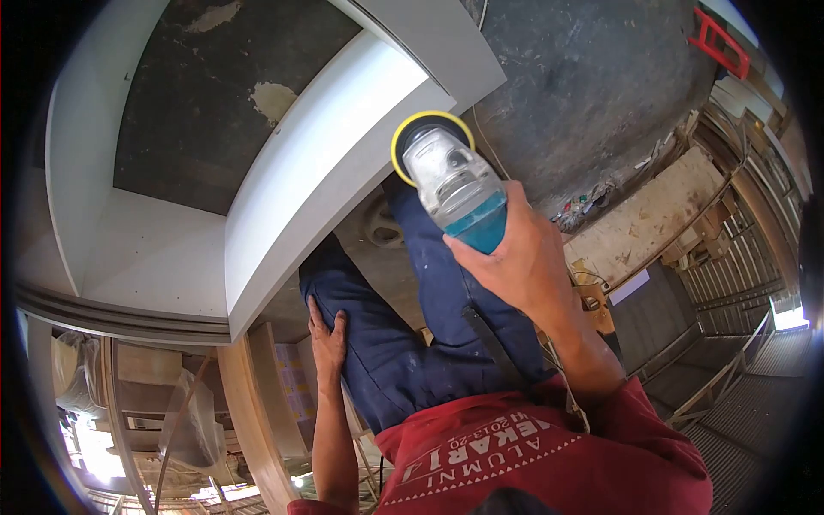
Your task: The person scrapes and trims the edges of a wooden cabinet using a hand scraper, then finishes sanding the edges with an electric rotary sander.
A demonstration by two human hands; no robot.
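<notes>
My right hand (515, 257) is wrapped round the teal body of an angle grinder (451, 180) with a silver gear head. A round black pad with a yellow rim (397, 146) is at its far end. That pad overlaps the edge of a white and grey cabinet frame (335, 172); whether it touches the frame I cannot tell. My left hand (328, 343) rests on my left thigh, its fingers stretched out and holding nothing. Dark blue trousers (369, 343) cover my legs, which reach under the frame.
A red frame-like object (719, 43) lies on the dark floor (566, 69) at the far right. A stained pale board (652, 206) and scattered debris (584, 206) are on the right. Wooden furniture parts (257, 421) and clear plastic sheeting (190, 425) stand at lower left. A thin cord (487, 137) crosses the floor.
</notes>
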